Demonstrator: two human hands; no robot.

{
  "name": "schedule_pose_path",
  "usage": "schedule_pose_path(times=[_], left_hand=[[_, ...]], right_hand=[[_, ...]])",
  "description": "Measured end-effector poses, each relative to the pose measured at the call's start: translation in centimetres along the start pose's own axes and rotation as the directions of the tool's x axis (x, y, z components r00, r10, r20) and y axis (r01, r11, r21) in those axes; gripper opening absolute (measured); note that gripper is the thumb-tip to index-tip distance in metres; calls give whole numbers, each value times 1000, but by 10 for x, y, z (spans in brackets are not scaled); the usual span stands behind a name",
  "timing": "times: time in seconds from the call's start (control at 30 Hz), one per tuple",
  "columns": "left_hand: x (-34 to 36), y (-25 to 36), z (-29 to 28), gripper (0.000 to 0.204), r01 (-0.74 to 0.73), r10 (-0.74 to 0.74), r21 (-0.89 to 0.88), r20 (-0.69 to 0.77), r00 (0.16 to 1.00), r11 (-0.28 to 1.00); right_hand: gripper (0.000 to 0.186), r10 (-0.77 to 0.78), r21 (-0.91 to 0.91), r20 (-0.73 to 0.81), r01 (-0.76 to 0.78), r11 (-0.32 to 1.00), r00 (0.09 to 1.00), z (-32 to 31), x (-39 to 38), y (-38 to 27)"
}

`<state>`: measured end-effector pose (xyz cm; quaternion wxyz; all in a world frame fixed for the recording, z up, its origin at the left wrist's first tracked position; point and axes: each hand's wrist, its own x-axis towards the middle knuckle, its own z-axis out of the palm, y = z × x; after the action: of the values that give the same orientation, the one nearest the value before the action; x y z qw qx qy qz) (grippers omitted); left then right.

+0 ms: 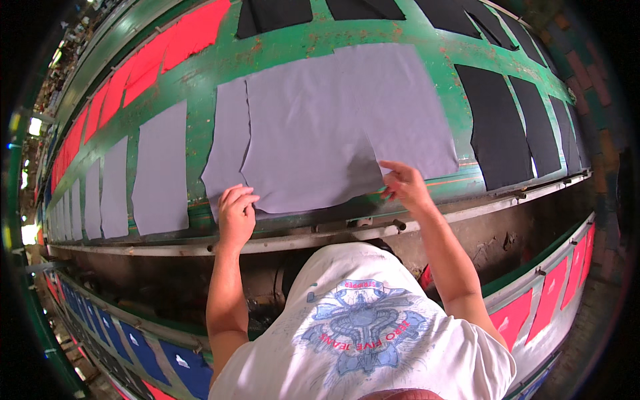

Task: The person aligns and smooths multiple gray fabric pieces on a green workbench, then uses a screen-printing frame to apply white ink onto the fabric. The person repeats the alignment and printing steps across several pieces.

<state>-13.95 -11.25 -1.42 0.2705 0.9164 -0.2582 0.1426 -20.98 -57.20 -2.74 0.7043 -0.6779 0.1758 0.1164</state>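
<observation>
A large grey fabric panel (307, 133) lies on the green table, overlapping another grey fabric piece (228, 127) on its left and one (417, 113) on its right. My left hand (237, 208) is at the panel's near left corner, fingers curled and pinched on its edge. At the near right corner is my right hand (405, 185), its index finger stretched out and its other fingers closed at the fabric edge. Between the hands the near edge hangs a little loose, with a shadow beside my right hand. The exact fingertip contact on the right is partly hidden.
Narrower grey pieces (160, 170) run along the green table (280, 63) to the left. Black pieces (497, 127) lie at right and far side, red ones (193, 37) at far left. A metal rail (320, 237) edges the table. Behind me, another table carries blue pieces (183, 363).
</observation>
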Motion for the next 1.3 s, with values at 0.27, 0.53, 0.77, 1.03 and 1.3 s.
schedule_pose_path(times=[0.27, 0.53, 0.77, 1.03, 1.3], left_hand=[[26, 65, 48, 30, -131, 124, -170, -54, 991, 977], [65, 195, 158, 51, -330, 405, -396, 121, 906, 857], [109, 277, 246, 80, -200, 221, -95, 459, 860, 975], [116, 293, 272, 74, -224, 239, -84, 366, 899, 971], [129, 314, 290, 67, -68, 101, -200, 157, 982, 977]], right_hand=[[28, -423, -844, -473, -259, 470, 773, -122, -28, 11], [43, -290, -780, -593, -445, 441, 751, -152, 6, 4], [34, -457, -790, -559, -277, 548, 692, -177, 14, -5], [29, -315, -856, -372, -192, 480, 873, -180, 0, 5], [13, -171, 628, -191, 254, 735, 967, -197, 29, -26]])
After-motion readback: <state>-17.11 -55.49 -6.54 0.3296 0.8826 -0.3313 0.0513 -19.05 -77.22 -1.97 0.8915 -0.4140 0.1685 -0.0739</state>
